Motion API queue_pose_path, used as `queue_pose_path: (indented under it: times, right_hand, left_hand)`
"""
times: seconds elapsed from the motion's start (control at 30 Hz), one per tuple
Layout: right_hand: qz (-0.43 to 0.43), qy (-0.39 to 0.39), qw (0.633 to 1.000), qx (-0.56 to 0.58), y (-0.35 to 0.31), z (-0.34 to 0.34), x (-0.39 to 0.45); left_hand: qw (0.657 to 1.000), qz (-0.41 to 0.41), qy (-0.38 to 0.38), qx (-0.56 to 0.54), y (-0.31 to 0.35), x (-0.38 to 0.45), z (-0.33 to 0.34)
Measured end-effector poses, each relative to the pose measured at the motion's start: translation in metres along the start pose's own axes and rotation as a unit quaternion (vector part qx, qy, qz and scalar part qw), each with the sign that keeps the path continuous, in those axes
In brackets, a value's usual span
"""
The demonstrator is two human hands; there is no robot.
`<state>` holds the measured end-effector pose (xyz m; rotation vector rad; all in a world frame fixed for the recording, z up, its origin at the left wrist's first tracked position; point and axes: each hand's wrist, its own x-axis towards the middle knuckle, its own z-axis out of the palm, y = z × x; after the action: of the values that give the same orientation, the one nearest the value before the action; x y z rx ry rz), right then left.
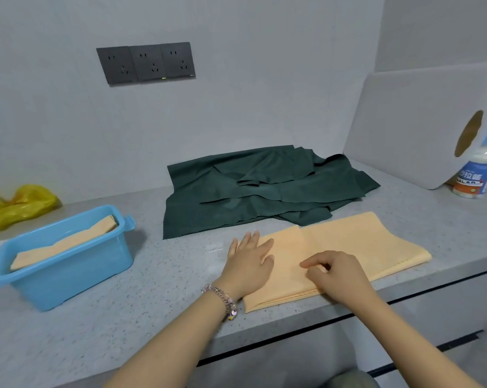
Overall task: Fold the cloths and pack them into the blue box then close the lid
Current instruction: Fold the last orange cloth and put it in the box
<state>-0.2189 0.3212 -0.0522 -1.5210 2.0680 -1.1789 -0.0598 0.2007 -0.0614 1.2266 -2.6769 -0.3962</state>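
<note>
The orange cloth (pixel 348 247) lies folded into a long strip on the grey counter (pixel 124 317), close to its front edge, running from near your wrists out toward the right. Your left hand (pixel 248 264) rests flat on the strip's left end, fingers straight and only slightly spread, the palm pressing the fabric down and the fingertips reaching past its edge onto the counter. Your right hand (pixel 337 271) sits just beside it on the same cloth, fingers curled under and thumb tucked toward the forefinger; you seem to pinch a bit of fabric there, though the pinch itself is hidden under the knuckles. Behind the strip, touching its far edge, the dark green cloths (pixel 264 189) lie in a loose, unfolded heap. Well to the left stands the blue box (pixel 68 264), open, with another folded orange cloth (pixel 66 242) lying tilted inside it. A bracelet (pixel 222 296) circles your left wrist. Further out you have a yellow plastic bag (pixel 15 203) at far left, a large paper roll (pixel 421 124) and a bottle (pixel 477 169) at far right, and wall sockets (pixel 147 63) above.
</note>
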Motion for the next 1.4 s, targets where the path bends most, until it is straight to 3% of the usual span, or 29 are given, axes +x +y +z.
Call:
queue_pose_path:
  times: [0.23, 0.43, 0.53, 0.67, 0.83, 0.93, 1.0, 1.1, 1.2, 1.3, 1.4]
  right_hand:
    - [-0.027, 0.01, 0.998, -0.057, 0.003, 0.005, -0.001]
    - [-0.074, -0.023, 0.989, -0.126, 0.006, 0.003, 0.0]
    - [-0.092, -0.073, 0.981, -0.155, 0.005, -0.003, 0.007]
    - [-0.12, -0.15, 0.97, -0.147, -0.005, 0.001, 0.02]
    - [-0.14, -0.145, 0.965, -0.169, -0.018, 0.009, 0.038]
    - [-0.11, -0.109, 0.974, -0.166, -0.021, 0.011, 0.039]
    - [-0.075, -0.04, 0.992, -0.095, -0.023, 0.007, 0.038]
    - [0.028, 0.052, 0.996, 0.063, -0.03, -0.004, 0.036]
    - [0.117, -0.018, 0.981, 0.155, -0.04, -0.001, 0.035]
    - [0.181, -0.032, 0.962, 0.201, -0.042, 0.006, 0.038]
    - [0.221, -0.021, 0.961, 0.165, -0.033, 0.013, 0.048]
  left_hand:
    - [0.997, 0.009, -0.038, 0.071, 0.0, 0.002, 0.003]
    - [0.992, 0.009, 0.025, 0.121, 0.0, -0.006, -0.03]
    - [0.994, 0.004, 0.051, 0.095, -0.009, -0.021, -0.045]
    - [0.999, -0.032, 0.01, 0.029, -0.023, -0.04, -0.06]
    - [0.998, -0.054, -0.017, 0.005, -0.02, -0.048, -0.067]
    - [0.997, -0.071, 0.004, 0.024, -0.016, -0.048, -0.066]
    - [0.995, -0.084, 0.056, 0.018, -0.013, -0.046, -0.063]
    - [0.972, -0.1, 0.127, -0.172, -0.003, -0.037, -0.056]
    - [0.914, -0.14, 0.121, -0.362, 0.009, -0.026, -0.051]
    - [0.881, -0.192, 0.151, -0.406, 0.006, -0.014, -0.043]
    - [0.878, -0.22, 0.184, -0.384, -0.004, -0.009, -0.031]
